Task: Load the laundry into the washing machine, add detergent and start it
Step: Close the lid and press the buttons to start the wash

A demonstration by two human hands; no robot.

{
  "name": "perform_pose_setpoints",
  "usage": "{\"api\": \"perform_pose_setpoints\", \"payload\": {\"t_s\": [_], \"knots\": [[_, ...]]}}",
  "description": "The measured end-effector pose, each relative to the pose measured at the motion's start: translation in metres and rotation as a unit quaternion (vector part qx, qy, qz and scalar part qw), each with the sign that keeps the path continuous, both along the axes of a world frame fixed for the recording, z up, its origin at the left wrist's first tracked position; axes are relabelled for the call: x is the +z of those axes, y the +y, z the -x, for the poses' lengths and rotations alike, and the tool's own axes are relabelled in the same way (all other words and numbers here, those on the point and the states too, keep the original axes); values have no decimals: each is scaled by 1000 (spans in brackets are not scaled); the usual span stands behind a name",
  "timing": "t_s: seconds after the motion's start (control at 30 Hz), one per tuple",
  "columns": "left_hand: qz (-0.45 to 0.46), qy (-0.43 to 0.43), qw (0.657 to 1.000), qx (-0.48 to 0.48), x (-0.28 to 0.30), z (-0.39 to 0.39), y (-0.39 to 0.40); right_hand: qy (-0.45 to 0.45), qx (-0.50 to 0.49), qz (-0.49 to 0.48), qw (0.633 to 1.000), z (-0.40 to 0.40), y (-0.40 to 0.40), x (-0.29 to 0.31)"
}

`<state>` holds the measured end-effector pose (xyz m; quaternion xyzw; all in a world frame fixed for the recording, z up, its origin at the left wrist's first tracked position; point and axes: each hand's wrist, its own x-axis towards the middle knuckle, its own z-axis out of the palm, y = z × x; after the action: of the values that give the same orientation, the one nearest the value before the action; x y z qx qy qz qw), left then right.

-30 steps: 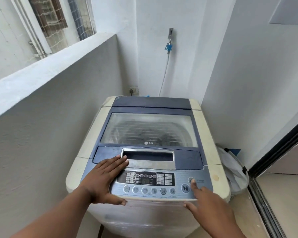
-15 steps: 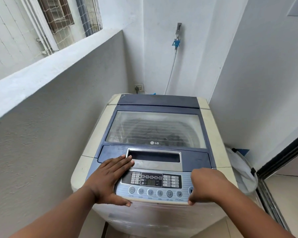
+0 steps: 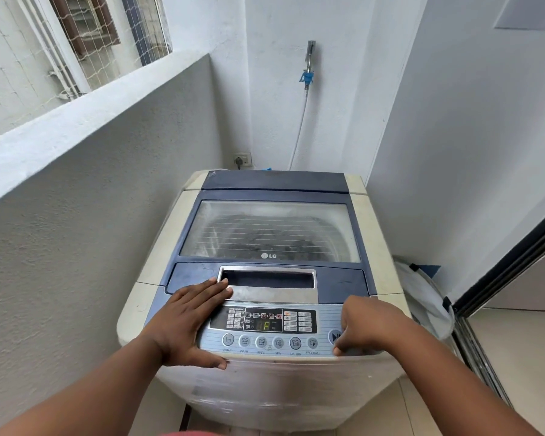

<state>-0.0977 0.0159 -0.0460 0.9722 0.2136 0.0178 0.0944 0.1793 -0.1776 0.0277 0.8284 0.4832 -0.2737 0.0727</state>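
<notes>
head view, looking steeply down, close over washing machine [image 3: 274,234]

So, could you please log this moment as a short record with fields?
machine: LG top-load washing machine, lid closed
drum: dark laundry dimly visible through the lid window
display: lit, digits unclear
left hand: left hand lies flat, fingers straight, on the panel's left end, fingertips at the lid handle recess
right hand: right hand has curled fingers at the start/pause button; contact hidden
water: hose runs down from the wall tap
beside machine: white laundry bag at its right
</notes>
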Motion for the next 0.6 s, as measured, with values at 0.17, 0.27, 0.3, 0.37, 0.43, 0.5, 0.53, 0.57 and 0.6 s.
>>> {"api": "perform_pose_setpoints", "payload": {"t_s": [0.17, 0.27, 0.3, 0.37, 0.43, 0.5, 0.53, 0.57, 0.6], "knots": [[1, 0, 1000, 1, 2, 0, -1, 176, -90, -84, 977, -24, -37, -12], [-6, 1, 1000, 3, 2, 1, -1, 137, -142, -182, 963, -12, -75, -31], [-9, 2, 1000, 2, 2, 0, -1, 102, -149, -184, 966, -2, -84, -39], [-14, 0, 1000, 2, 1, 1, -1, 70, -121, -141, 980, 19, -96, -64], [-17, 0, 1000, 1, 1, 1, 0, 141, -127, -56, 980, 34, -103, -81], [-21, 2, 1000, 0, 1, 1, 0, 168, -127, -18, 977, 39, -98, -94], [-24, 2, 1000, 1, 1, 1, 0, 175, -127, -8, 976, 41, -93, -97], [-25, 2, 1000, 1, 1, 1, 0, 162, -114, 3, 980, 49, -86, -91], [-26, 1, 1000, 2, 0, 2, 0, 137, -95, -5, 986, 57, -79, -86]]}}
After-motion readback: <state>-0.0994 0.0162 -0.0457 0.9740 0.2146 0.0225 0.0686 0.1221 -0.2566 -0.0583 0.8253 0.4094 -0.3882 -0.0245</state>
